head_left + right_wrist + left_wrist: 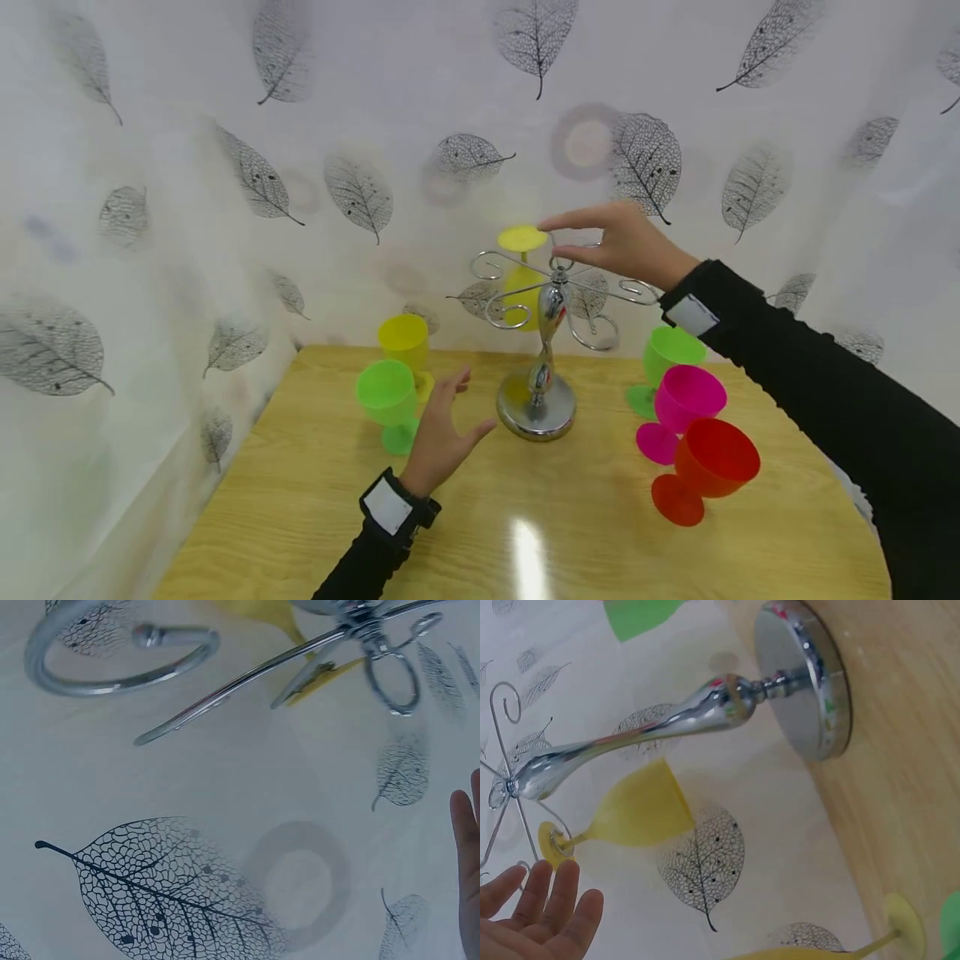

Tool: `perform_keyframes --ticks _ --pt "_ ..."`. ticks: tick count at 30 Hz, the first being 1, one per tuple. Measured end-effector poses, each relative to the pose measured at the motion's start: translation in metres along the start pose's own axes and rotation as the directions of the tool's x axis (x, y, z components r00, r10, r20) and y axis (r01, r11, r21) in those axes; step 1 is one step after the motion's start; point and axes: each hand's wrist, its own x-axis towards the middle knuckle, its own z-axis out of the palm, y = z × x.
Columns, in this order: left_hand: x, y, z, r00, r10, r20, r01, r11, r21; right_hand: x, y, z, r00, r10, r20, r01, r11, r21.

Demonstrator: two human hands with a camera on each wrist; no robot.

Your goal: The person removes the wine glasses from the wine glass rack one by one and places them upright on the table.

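A chrome stemware rack (552, 312) with curled wire arms and a round base stands near the back of the table. From one of its arms a yellow goblet (641, 810) hangs upside down, foot uppermost. My right hand (626, 246) is at the top of the rack, thumb and forefinger stretched apart beside the central ring and the hanging goblet's foot, holding nothing. Low over the table is my left hand (442, 437), fingers spread and nothing in it. Close to its left side, a green goblet (386, 393) stands upright in front of a second yellow goblet (405, 340).
On the right of the wooden table (570, 533), another green goblet (672, 350), a magenta goblet (688, 396) and a red goblet (716, 458) form a row running toward me. Behind the table hangs a pale curtain (420, 67) printed with leaves.
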Motion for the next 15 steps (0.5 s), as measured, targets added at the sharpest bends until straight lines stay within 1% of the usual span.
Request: perform_keyframes --ticks 2,3,4,5,6,7,9,10,12,14,15 --pt "-0.005 -0.001 0.004 0.999 0.002 0.050 -0.002 1.000 0.006 0.011 0.012 0.003 0.992 0.044 0.116 -0.039 0.998 -0.045" --pt "-0.006 -0.002 0.005 0.996 0.006 0.092 -0.006 1.000 0.007 0.017 0.018 0.005 0.982 0.074 0.175 -0.064 0.996 -0.060" --pt "-0.008 -0.003 0.006 0.990 0.012 0.144 -0.015 1.000 0.014 0.022 0.023 0.007 0.967 0.106 0.230 -0.093 0.993 -0.069" --pt "-0.009 -0.003 0.007 0.979 0.018 0.201 -0.023 1.000 0.020 0.027 0.027 0.008 0.950 0.137 0.281 -0.120 0.990 -0.078" --pt "-0.010 -0.003 0.007 0.965 0.026 0.260 -0.031 0.999 0.016 0.032 0.032 0.011 0.931 0.163 0.327 -0.142 0.986 -0.089" --pt "-0.010 -0.003 0.007 0.949 0.034 0.315 -0.043 0.999 0.021 0.037 0.036 0.013 0.910 0.189 0.368 -0.168 0.982 -0.089" --pt "-0.009 -0.002 0.005 0.912 0.044 0.408 -0.061 0.998 0.027 0.046 0.045 0.019 0.880 0.209 0.428 -0.192 0.978 -0.082" --pt "-0.008 -0.001 0.004 0.897 0.052 0.439 -0.075 0.997 0.035 0.050 0.049 0.022 0.869 0.206 0.449 -0.192 0.978 -0.077" --pt "-0.005 0.001 0.000 0.875 0.062 0.481 -0.095 0.994 0.046 0.060 0.056 0.029 0.850 0.194 0.489 -0.182 0.981 -0.073" --pt "-0.001 0.005 -0.004 0.857 0.062 0.512 -0.109 0.992 0.061 0.069 0.062 0.034 0.834 0.178 0.523 -0.164 0.984 -0.073" --pt "0.002 0.006 -0.006 0.850 0.063 0.523 -0.116 0.991 0.069 0.074 0.064 0.036 0.821 0.177 0.542 -0.163 0.984 -0.075"
